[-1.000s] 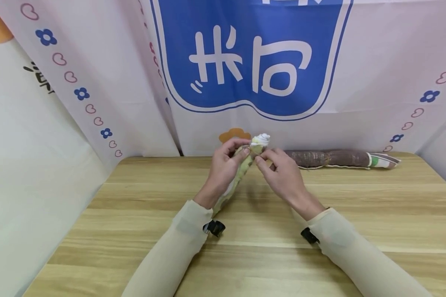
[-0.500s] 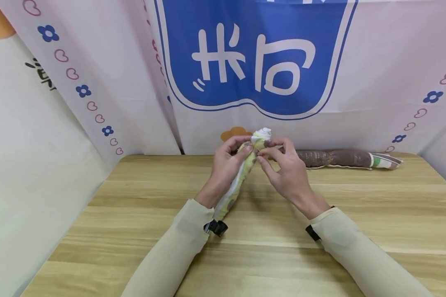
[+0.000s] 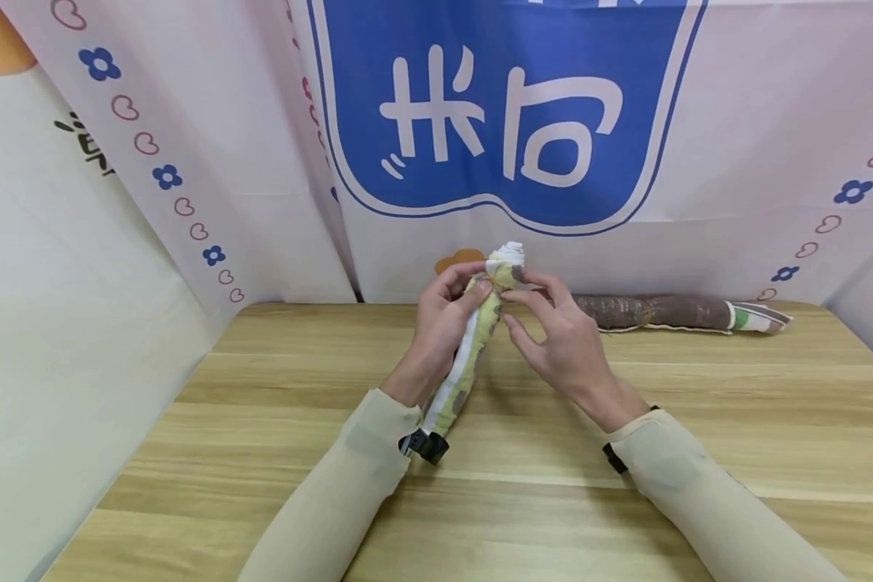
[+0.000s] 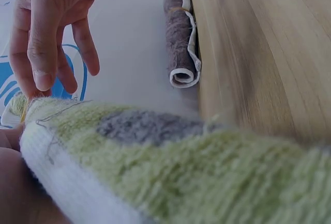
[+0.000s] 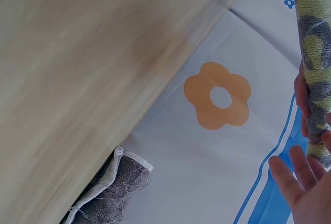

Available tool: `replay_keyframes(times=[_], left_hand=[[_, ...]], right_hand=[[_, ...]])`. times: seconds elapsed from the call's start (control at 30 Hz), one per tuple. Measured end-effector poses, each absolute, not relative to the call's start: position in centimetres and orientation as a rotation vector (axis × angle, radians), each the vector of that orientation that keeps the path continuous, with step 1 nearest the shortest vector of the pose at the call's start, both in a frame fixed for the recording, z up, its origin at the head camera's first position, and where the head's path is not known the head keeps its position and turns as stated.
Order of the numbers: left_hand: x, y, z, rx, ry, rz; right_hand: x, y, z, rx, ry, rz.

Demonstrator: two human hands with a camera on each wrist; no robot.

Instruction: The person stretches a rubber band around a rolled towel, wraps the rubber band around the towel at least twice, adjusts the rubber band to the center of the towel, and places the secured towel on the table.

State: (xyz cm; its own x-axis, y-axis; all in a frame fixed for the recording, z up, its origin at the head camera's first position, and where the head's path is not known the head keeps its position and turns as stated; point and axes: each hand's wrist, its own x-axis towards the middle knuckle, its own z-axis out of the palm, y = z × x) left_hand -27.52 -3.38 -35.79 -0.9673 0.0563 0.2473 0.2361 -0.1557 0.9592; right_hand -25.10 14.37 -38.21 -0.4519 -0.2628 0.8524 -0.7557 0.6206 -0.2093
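Gripping rolled towel (image 3: 470, 354), band (image 4: 24, 110) partly hidden

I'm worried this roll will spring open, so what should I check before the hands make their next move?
1. Left hand holding the yellow-green towel roll: ok, gripped near its upper end.
2. Upper end coiled: ok, white layers show wound together.
3. Orange band on the roll: ok, visible near the upper end.
4. Band tight all the way round: cannot tell, fingers hide part of it.
5. Right hand clear of the roll: not ok, fingertips are at the band.
6. Brown towel roll out of the way: ok, lying along the table's back edge.
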Motion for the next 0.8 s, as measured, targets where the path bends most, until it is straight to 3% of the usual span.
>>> replay_keyframes(times=[0.53, 0.8], left_hand=[[-27.2, -3.1, -35.4, -0.51, -2.05, -2.19], [-27.0, -3.2, -35.2, -0.535, -2.023, -2.184]], right_hand=[[-24.0, 14.2, -36.6, 0.524, -1.989, 1.736], [-23.7, 14.2, -36.6, 0.462, -1.987, 1.868]])
